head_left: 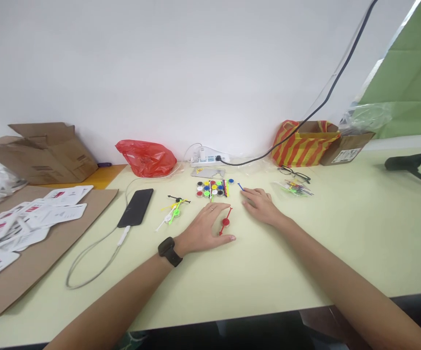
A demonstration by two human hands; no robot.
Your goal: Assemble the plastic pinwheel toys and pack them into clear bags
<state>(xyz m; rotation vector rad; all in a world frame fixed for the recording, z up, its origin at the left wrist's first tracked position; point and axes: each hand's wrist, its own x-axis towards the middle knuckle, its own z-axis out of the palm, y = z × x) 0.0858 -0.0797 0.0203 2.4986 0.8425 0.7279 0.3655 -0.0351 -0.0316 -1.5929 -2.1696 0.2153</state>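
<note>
My left hand [205,228] lies flat on the pale table [305,253] with its fingers stretched out; a black watch sits on the wrist. A red spinner piece [225,222] with a thin stick rests beside its thumb and forefinger. My right hand [259,204] lies palm down to the right, fingers spread, its fingertips close to a small blue stick [240,186]. Just beyond both hands is a group of several coloured discs and sticks [213,188]. A small cluster of black, yellow, green and white spinner pieces [174,208] lies left of my left hand.
A black phone [136,207] on a white cable lies at left, beside cardboard carrying white packets [31,218]. Along the wall: an open carton [42,150], red plastic bag [146,158], power strip [210,156], striped bag [303,143], small box [346,148]. Glasses [293,172] and a packet of coloured sticks [294,188] lie at right.
</note>
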